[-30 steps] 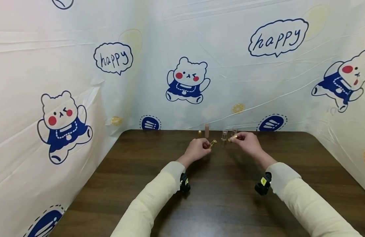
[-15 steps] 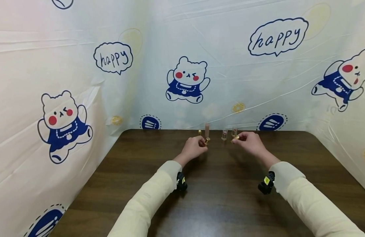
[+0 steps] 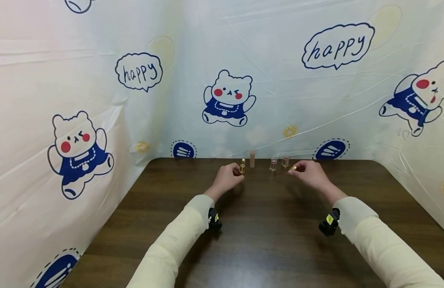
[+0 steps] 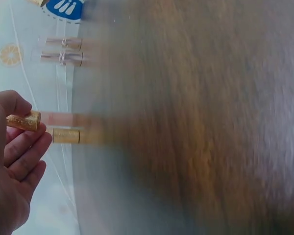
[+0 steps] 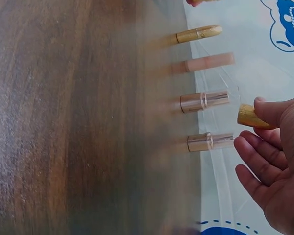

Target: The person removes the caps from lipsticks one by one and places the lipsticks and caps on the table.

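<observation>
My left hand (image 3: 227,178) pinches a short gold tube (image 4: 27,121) between thumb and fingertips. In the head view that tube overlaps a gold lipstick (image 5: 198,34) standing at the back of the table. Farther right, my right hand (image 3: 310,175) pinches another small gold piece (image 5: 252,116), its other fingers loosely bent below; part of the piece is hidden by the thumb. Between the hands a pink tube (image 3: 252,159) stands upright. Two lipsticks with clear caps, the left one (image 3: 273,165) and the right one (image 3: 286,161), stand beside it, nearer my right hand.
The dark wooden table (image 3: 265,240) ends just behind the row of lipsticks. A pale cloth (image 3: 171,100) printed with bears hangs behind and along the sides. Black cameras are strapped to both wrists, the left (image 3: 214,220) and the right (image 3: 330,223).
My hands have drawn apart. The left has moved left with the gold tube, now at the standing gold lipstick in the head view; the right has shifted slightly right with its gold piece.
</observation>
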Demonstrator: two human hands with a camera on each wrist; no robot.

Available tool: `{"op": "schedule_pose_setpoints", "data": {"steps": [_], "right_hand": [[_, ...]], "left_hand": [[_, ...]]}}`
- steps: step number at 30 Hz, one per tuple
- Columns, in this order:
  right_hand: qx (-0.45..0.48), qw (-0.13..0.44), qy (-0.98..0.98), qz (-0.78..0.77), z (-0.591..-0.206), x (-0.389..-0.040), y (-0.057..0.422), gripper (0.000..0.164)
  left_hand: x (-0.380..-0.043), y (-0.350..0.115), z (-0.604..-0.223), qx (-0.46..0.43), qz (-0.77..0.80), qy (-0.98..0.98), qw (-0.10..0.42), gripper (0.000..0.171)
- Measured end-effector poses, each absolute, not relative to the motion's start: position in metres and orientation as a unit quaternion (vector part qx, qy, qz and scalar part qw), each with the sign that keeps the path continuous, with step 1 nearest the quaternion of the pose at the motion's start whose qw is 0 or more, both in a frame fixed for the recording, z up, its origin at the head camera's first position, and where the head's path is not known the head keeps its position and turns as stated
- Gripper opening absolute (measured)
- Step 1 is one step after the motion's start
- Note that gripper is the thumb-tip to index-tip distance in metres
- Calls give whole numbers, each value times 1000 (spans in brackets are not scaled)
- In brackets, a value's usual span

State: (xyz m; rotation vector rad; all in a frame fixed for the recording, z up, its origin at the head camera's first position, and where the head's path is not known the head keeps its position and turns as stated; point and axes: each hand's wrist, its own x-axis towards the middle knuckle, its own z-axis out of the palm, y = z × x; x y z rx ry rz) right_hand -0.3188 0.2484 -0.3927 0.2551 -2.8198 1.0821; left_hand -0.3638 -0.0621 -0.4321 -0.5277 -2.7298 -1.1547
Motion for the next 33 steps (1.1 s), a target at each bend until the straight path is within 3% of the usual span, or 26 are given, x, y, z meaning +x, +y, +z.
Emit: {"op": "schedule_pose_setpoints", "data": {"steps": [19, 33], "right_hand": [[105, 47, -951, 288, -390, -323, 268, 19], [77, 44, -959, 269, -395, -325, 301, 26]], "left_hand": [[-372, -99, -431, -127, -374, -915, 85, 18], [-377, -127, -428, -94, -368, -920, 101, 18]]}}
